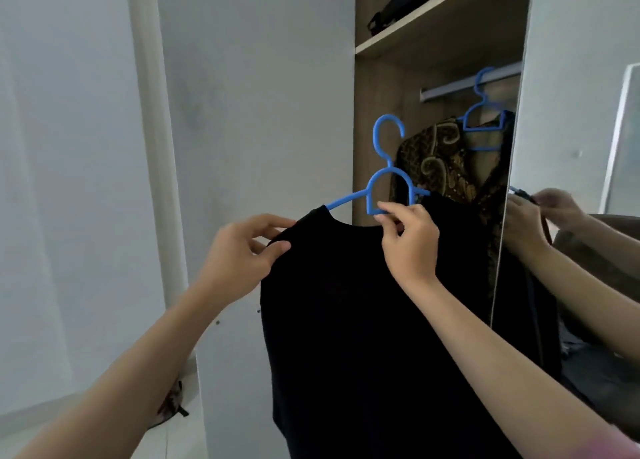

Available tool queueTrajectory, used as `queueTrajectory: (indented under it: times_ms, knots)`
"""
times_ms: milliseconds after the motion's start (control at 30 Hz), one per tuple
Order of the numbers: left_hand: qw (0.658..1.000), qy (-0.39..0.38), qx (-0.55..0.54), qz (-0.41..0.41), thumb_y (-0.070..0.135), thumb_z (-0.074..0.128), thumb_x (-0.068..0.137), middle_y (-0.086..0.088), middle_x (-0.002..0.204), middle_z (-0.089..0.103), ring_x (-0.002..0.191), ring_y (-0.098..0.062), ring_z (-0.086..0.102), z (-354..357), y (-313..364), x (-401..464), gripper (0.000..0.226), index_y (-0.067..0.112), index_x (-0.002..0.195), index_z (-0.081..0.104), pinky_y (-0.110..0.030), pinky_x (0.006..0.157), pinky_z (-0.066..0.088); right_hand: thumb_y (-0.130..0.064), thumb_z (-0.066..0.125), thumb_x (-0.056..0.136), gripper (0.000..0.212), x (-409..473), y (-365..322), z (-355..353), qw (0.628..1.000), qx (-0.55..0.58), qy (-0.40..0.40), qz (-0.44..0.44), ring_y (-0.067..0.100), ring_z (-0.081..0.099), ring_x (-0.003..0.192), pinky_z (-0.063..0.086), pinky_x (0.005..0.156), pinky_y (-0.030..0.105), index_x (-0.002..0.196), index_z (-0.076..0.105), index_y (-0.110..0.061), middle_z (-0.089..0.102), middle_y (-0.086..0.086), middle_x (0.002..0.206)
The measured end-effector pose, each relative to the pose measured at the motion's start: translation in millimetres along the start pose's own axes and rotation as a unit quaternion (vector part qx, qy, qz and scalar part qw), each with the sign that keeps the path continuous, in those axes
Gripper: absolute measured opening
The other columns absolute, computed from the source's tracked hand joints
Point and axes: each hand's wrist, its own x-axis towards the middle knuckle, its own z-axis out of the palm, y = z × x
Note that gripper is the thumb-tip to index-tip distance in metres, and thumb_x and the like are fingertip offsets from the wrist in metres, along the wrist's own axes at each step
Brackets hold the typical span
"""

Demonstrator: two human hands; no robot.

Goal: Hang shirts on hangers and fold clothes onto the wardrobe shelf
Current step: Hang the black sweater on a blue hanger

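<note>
A black shirt (pixel 349 320) hangs in front of me on a blue plastic hanger (pixel 384 167), whose hook points up in front of the open wardrobe. My right hand (pixel 408 240) pinches the hanger's lower bar at the shirt's neck. My left hand (pixel 242 250) pinches the shirt's left shoulder, where the hanger's left arm sticks out of the collar. The hanger's right arm is mostly under the fabric.
Inside the wardrobe a brown patterned shirt (pixel 436 157) hangs on another blue hanger (pixel 485 119) from the rail (pixel 467 84). A dark bag (pixel 398 5) lies on the shelf (pixel 440 18) above. A mirrored door (pixel 571 147) on the right reflects my hands. White door (pixel 259 112) at left.
</note>
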Motion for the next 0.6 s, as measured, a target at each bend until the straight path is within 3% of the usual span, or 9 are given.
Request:
queueTrajectory:
  times_ms: [100,267,433,600]
  knots:
    - [1.000,-0.009,-0.004,0.024,0.012,0.068,0.085,0.022,0.082,0.067,0.059,-0.010,0.064,20.9,-15.9,25.4,0.032,0.043,0.092,0.067,-0.028,0.060,0.056,-0.012,0.063,0.089,0.023,11.2,21.5,7.8,0.999,0.000,0.015,0.029,0.013,0.065,0.088,0.053,0.085,0.028,0.111,0.070,-0.013,0.070,0.001,0.097]
    - [0.997,-0.013,0.021,0.074,0.018,0.067,0.084,0.026,0.086,0.066,0.065,-0.004,0.055,50.4,-56.3,79.2,0.028,0.041,0.099,0.068,-0.017,0.063,0.047,-0.006,0.064,0.087,0.026,37.6,55.2,36.8,0.993,0.041,0.057,0.094,0.009,0.068,0.088,0.050,0.084,0.016,0.113,0.069,-0.010,0.073,0.002,0.096]
    - [0.995,-0.002,-0.068,0.079,0.010,0.070,0.082,0.018,0.080,0.069,0.065,-0.001,0.058,81.0,-93.5,148.3,0.034,0.044,0.085,0.066,-0.011,0.062,0.046,-0.005,0.067,0.085,0.027,71.7,84.6,72.3,0.981,0.082,0.122,0.125,0.004,0.066,0.085,0.052,0.079,0.013,0.111,0.069,-0.010,0.069,-0.005,0.087]
    - [0.983,0.031,-0.172,0.056,0.014,0.076,0.078,0.018,0.071,0.070,0.065,0.000,0.062,117.3,-114.9,214.6,0.021,0.034,0.074,0.069,-0.010,0.061,0.046,-0.004,0.069,0.084,0.024,109.6,109.5,89.7,0.970,0.069,0.198,0.125,0.002,0.068,0.079,0.052,0.075,0.013,0.106,0.070,-0.010,0.070,-0.008,0.083]
